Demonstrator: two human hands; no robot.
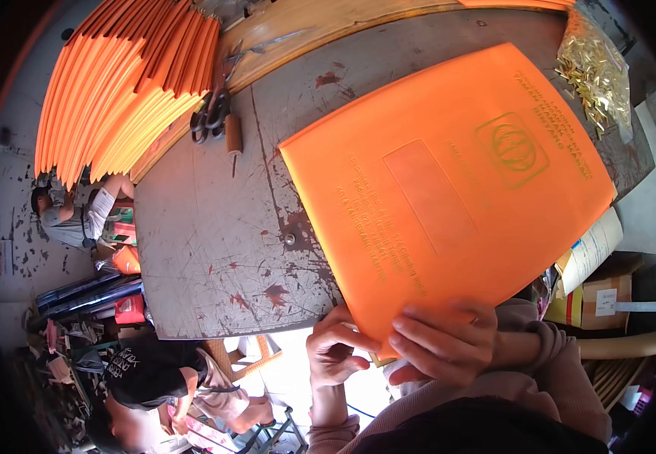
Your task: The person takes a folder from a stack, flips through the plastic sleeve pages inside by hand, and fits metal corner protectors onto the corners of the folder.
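Observation:
A large orange folder (pixel 494 219) with gold printing, an emblem and a rectangular window outline lies slanted across the worn grey table. Its near corner juts over the table edge towards me. My right hand (pixel 445 340) grips that corner, fingers on top and the thumb lower down. At the left side of the same corner, my left hand (pixel 335 348) is closed with curled fingers, its index fingertip against the folder. A small gold-coloured edge (pixel 379 359) shows at the corner between my hands; its kind is hard to make out.
A tall stack of orange folders (pixel 123 91) stands at the back left. Scissors (pixel 210 117) and a wooden-handled awl (pixel 233 136) lie beside it. A clear bag of small brass pieces (pixel 593 76) sits back right. Two other people (pixel 154 378) (pixel 78 216) sit at left.

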